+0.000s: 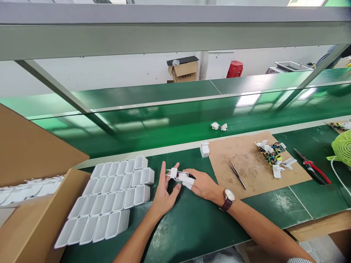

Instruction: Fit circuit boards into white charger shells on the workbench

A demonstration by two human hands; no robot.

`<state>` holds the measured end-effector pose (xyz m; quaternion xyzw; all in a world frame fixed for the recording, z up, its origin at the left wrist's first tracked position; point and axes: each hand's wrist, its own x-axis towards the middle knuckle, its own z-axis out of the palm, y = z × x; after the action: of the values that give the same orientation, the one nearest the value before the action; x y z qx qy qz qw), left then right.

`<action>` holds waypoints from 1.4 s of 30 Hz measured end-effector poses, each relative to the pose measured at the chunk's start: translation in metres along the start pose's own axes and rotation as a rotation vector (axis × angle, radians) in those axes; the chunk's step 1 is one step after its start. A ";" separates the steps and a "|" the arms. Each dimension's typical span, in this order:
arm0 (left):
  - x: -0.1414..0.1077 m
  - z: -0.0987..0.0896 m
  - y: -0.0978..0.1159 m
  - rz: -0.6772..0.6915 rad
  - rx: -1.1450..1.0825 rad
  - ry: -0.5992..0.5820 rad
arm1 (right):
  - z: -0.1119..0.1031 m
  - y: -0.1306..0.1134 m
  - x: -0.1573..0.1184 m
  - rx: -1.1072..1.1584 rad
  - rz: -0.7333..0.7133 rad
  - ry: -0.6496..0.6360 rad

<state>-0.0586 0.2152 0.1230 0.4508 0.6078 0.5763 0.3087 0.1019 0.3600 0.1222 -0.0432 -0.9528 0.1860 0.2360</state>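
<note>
- At far left we see an open brown cardboard box (52,215) with white pieces (30,191) inside.
- Next, four slanting rows of white, rounded rectangular plastic shells (109,199) lie on the dark green worktop (197,226); we cannot tell whether these are finished or waiting.
- Our left hand (164,193) is spread fairly wide, thumb apart from the fingers, at the near end of the part; whether it grips, we cannot tell.
- Between our hands, above the worktop, is a small white plastic part with thin prongs (173,173). It looks blocky at its left end, with a dark-edged frame and a bit of red further right. We judge it to be midway: handled, not yet set down.
- Our right hand (205,184) holds that part's right end with narrowed fingers.
- Just beyond, a small white plastic block (204,149) stands by the corner of a brown, stained cardboard sheet (225,153).
- Farther back, two small white-and-green pieces (215,126) lie on the green strip.
- On the sheet rest slim metal tweezers (237,174) and a heap of circuit boards with white plastic bits (271,155); these, we judge, are left to handle.
- At right lie red-and-black pliers (312,168).
</note>
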 end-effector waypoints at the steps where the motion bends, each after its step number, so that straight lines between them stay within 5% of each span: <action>1: -0.001 0.000 0.001 0.003 0.014 0.004 | -0.001 0.000 -0.001 0.011 -0.002 0.029; 14: 0.001 0.003 0.000 0.108 0.086 0.006 | 0.007 -0.002 -0.002 0.031 0.007 0.095; 21: 0.004 0.000 0.001 0.411 0.383 0.121 | 0.002 -0.008 -0.003 0.020 0.039 0.024; 28: 0.003 0.000 -0.003 0.186 0.252 0.257 | 0.004 -0.013 0.000 0.065 0.095 0.097; 42: 0.001 0.000 -0.005 0.188 0.225 0.237 | 0.002 -0.018 0.002 -0.019 0.051 0.104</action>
<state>-0.0599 0.2167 0.1178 0.4661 0.6556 0.5802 0.1275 0.0991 0.3429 0.1284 -0.0794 -0.9396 0.1805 0.2799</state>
